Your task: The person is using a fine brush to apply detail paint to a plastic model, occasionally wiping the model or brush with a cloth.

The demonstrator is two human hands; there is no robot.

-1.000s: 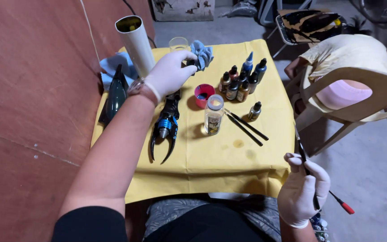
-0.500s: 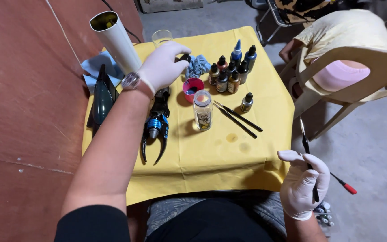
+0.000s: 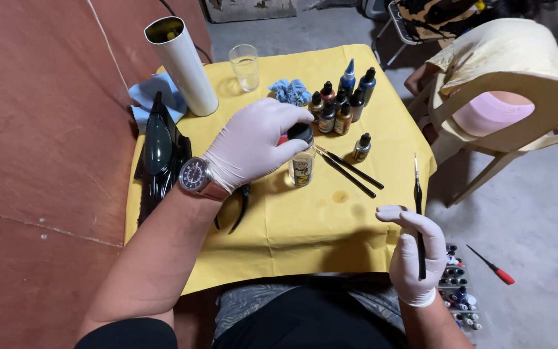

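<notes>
Left hand [image 3: 250, 145] lowered, fingers [image 3: 295, 116] now capping jar [image 3: 301, 165]

front cloth [image 3: 292, 239]: open | behind jar [image 3: 301, 158]: bottle cluster [image 3: 340, 103], two brushes [image 3: 350, 171] block | left: tube [image 3: 182, 64]

The table [image 3: 305, 232] wears a plain yellow cloth. Both hands, the left hand [image 3: 253, 145] and the right hand [image 3: 411, 255], are in white gloves. The jar [image 3: 301, 161] is clear with a black cap. Near the far left corner stand a white tube [image 3: 185, 64] and a light blue rag [image 3: 153, 97].
</notes>
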